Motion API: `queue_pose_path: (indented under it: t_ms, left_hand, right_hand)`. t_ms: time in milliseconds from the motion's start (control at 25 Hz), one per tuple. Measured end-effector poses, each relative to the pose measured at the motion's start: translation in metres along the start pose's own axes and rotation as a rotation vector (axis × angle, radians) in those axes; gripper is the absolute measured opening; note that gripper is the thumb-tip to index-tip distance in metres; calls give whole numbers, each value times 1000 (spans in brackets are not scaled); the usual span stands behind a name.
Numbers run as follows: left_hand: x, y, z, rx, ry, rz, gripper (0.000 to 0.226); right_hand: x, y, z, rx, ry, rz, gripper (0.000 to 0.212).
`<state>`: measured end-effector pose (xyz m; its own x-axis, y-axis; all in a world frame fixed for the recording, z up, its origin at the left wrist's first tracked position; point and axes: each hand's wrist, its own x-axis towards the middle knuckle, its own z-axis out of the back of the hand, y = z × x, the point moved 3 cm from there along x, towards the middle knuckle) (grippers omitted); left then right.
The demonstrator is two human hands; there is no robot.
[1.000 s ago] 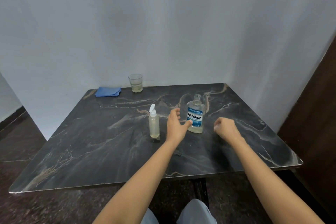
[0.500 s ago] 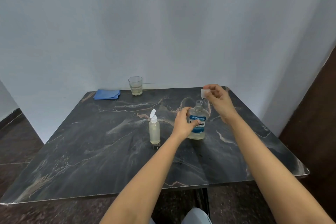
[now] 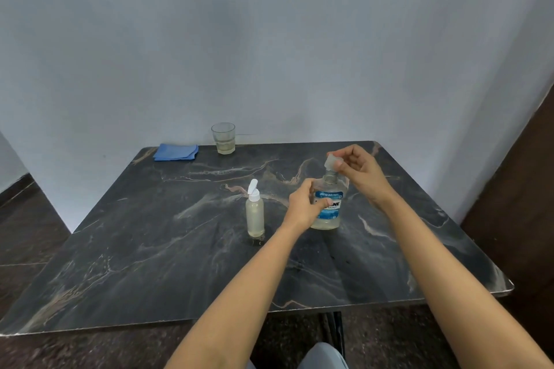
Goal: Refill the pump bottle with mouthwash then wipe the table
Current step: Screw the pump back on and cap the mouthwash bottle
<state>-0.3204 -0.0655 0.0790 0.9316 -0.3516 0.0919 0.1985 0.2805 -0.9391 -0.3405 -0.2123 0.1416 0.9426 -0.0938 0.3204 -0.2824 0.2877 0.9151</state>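
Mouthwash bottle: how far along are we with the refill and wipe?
Looks done: pump bottle stands mostly full, top on. In hand: left hand grips the mouthwash bottle; right hand holds its cap just above the open neck. Left: wiping; blue cloth lies folded, untouched.

Left hand hides half the mouthwash bottle label — wording incomplete.

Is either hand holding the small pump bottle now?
No, the pump bottle stands free on the table, while the left hand grips the mouthwash bottle and the right hand pinches its cap.
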Motion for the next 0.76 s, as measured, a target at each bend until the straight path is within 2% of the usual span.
queue_pose_path:
  t_ms: [200,320,440,560,600,680,760]
  left_hand:
    - [-1,-2,0,9,-2,4,41]
    - [0,-1,-1,37,-14,-6,40]
    - [-1,-2,0,40,-13,7,39]
    - [-1,-3,1,30,10,22,40]
    - [0,-3,2,29,15,23,40]
    - [1,-3,1,24,19,17,40]
    - [1,-2,1,19,18,17,40]
  right_hand:
    - [-4,-2,0,-149,123,18,18]
    - [-5,0,-1,-304,94,60,27]
    - [-1,10,-4,-628,11,87,24]
    - [4,29,5,-984,-29,133,42]
    - [5,35,8,-1000,17,176,39]
    - [7,40,10,-978,250,249,31]
    - [11,38,7,-1005,466,244,37]
